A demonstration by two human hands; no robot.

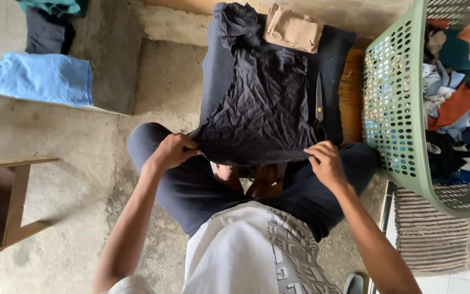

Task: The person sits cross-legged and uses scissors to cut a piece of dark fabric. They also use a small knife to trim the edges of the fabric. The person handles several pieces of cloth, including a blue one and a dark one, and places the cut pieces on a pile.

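Note:
A crumpled black cloth (259, 103) lies spread over a low stool draped in dark fabric (333, 49) in front of my knees. My left hand (172, 151) pinches the cloth's near left corner. My right hand (325, 162) grips its near right edge. Black-handled scissors (319, 106) rest on the stool just right of the cloth. A folded tan cloth (292, 28) sits at the stool's far end.
A green perforated laundry basket (395, 103) full of mixed fabric scraps stands at the right. Folded blue cloth (42, 78) and darker pieces (47, 30) lie on a concrete step at the far left. A wooden frame (12, 207) stands at left, a striped mat (431, 239) at lower right.

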